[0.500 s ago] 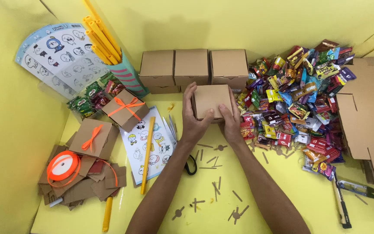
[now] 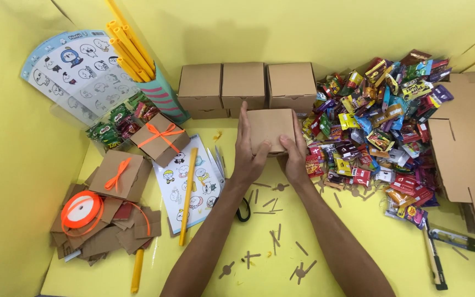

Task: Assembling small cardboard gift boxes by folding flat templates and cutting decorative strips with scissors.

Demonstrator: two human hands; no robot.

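Note:
Both my hands grip one small brown cardboard box [image 2: 269, 127] above the yellow table, just in front of a row of three closed boxes [image 2: 243, 85]. My left hand [image 2: 248, 148] wraps the box's left side with fingers up along its edge. My right hand [image 2: 295, 151] clasps its lower right corner. The box's lid looks closed. A big heap of wrapped sweets [image 2: 383, 126] lies directly to the right of my hands.
Two boxes tied with orange ribbon [image 2: 138, 154] sit at left beside an orange ribbon spool [image 2: 81, 212], cardboard scraps and a sticker sheet [image 2: 193, 181]. Yellow sticks stand in a striped cup [image 2: 160, 91]. Scissors [image 2: 242, 209] lie under my left forearm. Flat cardboard [image 2: 471, 148] lies far right.
The box and both hands have shifted slightly; my grip on it stays the same.

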